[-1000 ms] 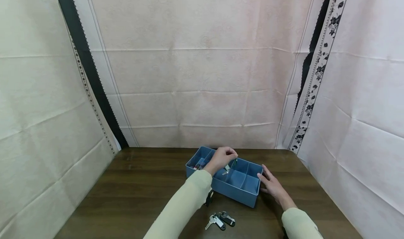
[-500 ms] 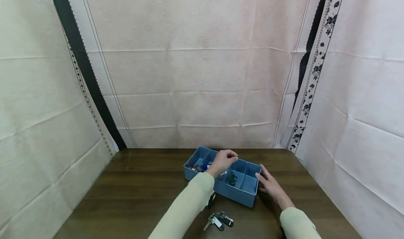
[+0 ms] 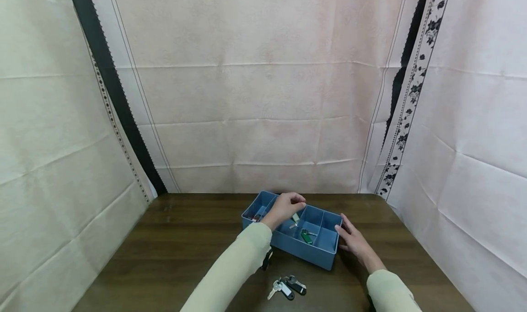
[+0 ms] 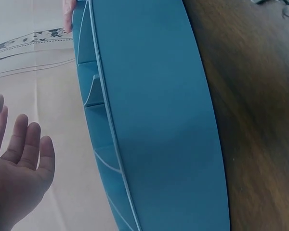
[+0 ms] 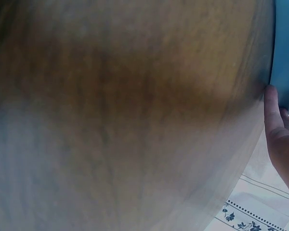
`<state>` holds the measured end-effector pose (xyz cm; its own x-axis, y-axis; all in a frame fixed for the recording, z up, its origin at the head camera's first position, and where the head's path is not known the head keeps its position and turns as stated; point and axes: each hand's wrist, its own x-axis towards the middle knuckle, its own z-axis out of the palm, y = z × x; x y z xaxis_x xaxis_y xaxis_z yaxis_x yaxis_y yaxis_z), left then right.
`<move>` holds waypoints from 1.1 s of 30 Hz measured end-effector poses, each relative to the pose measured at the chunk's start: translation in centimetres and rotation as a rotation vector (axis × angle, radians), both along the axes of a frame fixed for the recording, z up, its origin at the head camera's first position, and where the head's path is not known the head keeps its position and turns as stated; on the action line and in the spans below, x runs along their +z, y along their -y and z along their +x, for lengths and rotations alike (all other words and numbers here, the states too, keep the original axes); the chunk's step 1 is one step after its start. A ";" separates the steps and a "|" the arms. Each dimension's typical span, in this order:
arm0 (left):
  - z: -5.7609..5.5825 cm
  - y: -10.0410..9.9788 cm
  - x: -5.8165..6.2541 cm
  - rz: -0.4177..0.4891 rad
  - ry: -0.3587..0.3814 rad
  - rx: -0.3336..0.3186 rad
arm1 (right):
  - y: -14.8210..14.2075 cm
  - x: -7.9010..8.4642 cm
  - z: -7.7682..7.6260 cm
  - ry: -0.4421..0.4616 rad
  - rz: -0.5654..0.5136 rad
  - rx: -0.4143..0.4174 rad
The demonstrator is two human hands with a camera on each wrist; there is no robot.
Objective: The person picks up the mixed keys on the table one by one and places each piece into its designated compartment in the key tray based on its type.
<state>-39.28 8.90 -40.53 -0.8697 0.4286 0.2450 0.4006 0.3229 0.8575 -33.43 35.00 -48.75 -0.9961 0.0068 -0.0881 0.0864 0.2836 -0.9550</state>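
A blue divided box (image 3: 303, 251) sits at an angle on the table. Over its middle hovers my left hand (image 3: 284, 209); the left wrist view shows its fingers (image 4: 31, 139) loosely bent, holding nothing. A key with a green tag (image 3: 306, 237) lies in a compartment right of the middle. One compartment further left is a key with a pale green tag (image 3: 295, 218), partly hidden by the left hand. My right hand (image 3: 355, 243) touches the box's right end, its fingers (image 5: 271, 108) nearly straight along the wall in the right wrist view.
In front of the box lie keys with black tags (image 3: 290, 288). Another black item (image 3: 266, 260) shows beside the left sleeve. Small coloured things (image 3: 256, 218) lie in a left compartment. Pale cloth (image 3: 263, 97) hangs behind the wooden table (image 3: 164, 252) and at both sides.
The green-tagged key, first hanging below my left hand, has dropped into the compartment and lies flat there. My left hand has shifted slightly left; the right hand stays at the box's end.
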 end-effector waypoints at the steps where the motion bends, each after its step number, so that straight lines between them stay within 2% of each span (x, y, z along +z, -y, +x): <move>1: 0.1 0.2 0.1 0.000 0.000 -0.003 | 0.0 0.0 0.0 0.000 0.002 0.000; 12: 0.8 2.7 0.4 -0.026 0.001 -0.011 | -0.1 -0.1 -0.1 -0.006 0.025 0.007; 21: 1.5 5.3 -0.1 -0.025 0.043 -0.020 | 0.0 0.1 0.1 0.003 0.020 0.012; 28: 2.1 6.8 -0.4 -0.056 0.025 -0.015 | 0.1 0.1 0.2 -0.007 0.017 0.012; 33: 2.8 7.6 -0.9 -0.056 0.032 -0.038 | 0.0 0.0 0.2 -0.011 0.013 0.013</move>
<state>-36.47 1.32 -41.43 -0.8595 0.4739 0.1915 0.3859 0.3558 0.8512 -33.25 34.96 -48.72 -0.9970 -0.0047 -0.0769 0.0720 0.2973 -0.9521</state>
